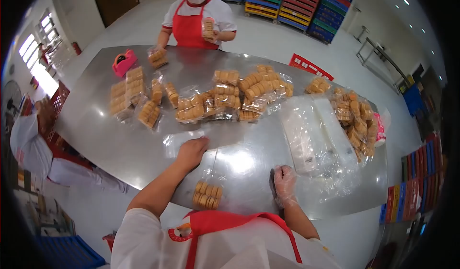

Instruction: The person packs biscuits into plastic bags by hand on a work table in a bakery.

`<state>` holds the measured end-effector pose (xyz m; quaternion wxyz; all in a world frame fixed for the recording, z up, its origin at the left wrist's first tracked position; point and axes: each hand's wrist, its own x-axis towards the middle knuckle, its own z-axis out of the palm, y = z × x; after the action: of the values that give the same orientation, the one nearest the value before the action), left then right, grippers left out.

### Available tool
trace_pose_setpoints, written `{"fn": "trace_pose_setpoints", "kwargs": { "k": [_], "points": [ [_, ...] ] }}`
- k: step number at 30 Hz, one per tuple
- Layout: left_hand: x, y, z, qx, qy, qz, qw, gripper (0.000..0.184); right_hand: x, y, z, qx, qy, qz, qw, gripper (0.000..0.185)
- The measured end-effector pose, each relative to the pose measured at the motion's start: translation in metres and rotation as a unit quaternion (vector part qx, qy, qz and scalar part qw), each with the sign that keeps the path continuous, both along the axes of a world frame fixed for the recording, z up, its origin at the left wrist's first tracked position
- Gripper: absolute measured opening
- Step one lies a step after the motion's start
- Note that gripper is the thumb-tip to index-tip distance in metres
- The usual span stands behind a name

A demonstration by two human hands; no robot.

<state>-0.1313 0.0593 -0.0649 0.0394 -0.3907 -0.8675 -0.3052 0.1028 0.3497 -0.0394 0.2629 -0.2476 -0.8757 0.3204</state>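
My bare left hand (193, 152) rests low over the steel table (129, 146), its fingers bunched beside a flat clear plastic bag (176, 143). Whatever it may pinch is hidden. My right hand (284, 185), in a clear plastic glove, is curled into a fist near the front edge. A dark patch shows along its left side; I cannot tell if it is an object or a reflection. Between my forearms, a clear pack of round biscuits (207, 195) lies at the table's edge. Ahead of my hands sit several more biscuit packs (190, 108).
Empty clear bags (306, 134) lie in a stack at right, beside heaped biscuit packs (357, 120). A pink tape dispenser (124, 63) stands at the far left. Opposite, a co-worker (199, 24) holds biscuit packs. Another person (31, 139) is at left. Stacked crates (299, 3) stand behind.
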Motion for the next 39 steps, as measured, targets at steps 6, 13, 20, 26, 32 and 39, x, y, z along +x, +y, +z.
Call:
{"fn": "trace_pose_setpoints", "kwargs": {
  "k": [6,13,20,26,32,39],
  "points": [
    [0.010,-0.005,0.037,-0.111,-0.080,0.002,0.991,0.037,-0.013,0.002,-0.009,0.062,-0.072,0.035,0.995,0.025],
    [0.015,-0.016,0.013,-0.064,-0.096,0.018,0.993,0.030,-0.017,-0.003,-0.008,0.153,-0.071,0.048,0.984,0.026],
    [0.057,-0.030,0.095,0.144,-0.105,0.089,0.980,0.019,-0.003,-0.021,-0.013,0.011,-0.027,0.064,0.998,0.029],
    [0.128,-0.032,0.181,0.164,-0.099,-0.177,0.965,0.015,-0.032,-0.131,0.123,-0.369,0.302,0.241,0.845,0.035],
    [0.136,-0.038,0.180,0.340,-0.288,-0.157,0.881,0.018,-0.036,-0.134,0.177,-0.192,0.246,0.263,0.913,0.020],
    [0.120,-0.061,0.186,0.555,-0.303,-0.072,0.771,0.028,-0.044,-0.193,0.211,-0.081,0.023,0.556,0.827,0.020]
  ]
}}
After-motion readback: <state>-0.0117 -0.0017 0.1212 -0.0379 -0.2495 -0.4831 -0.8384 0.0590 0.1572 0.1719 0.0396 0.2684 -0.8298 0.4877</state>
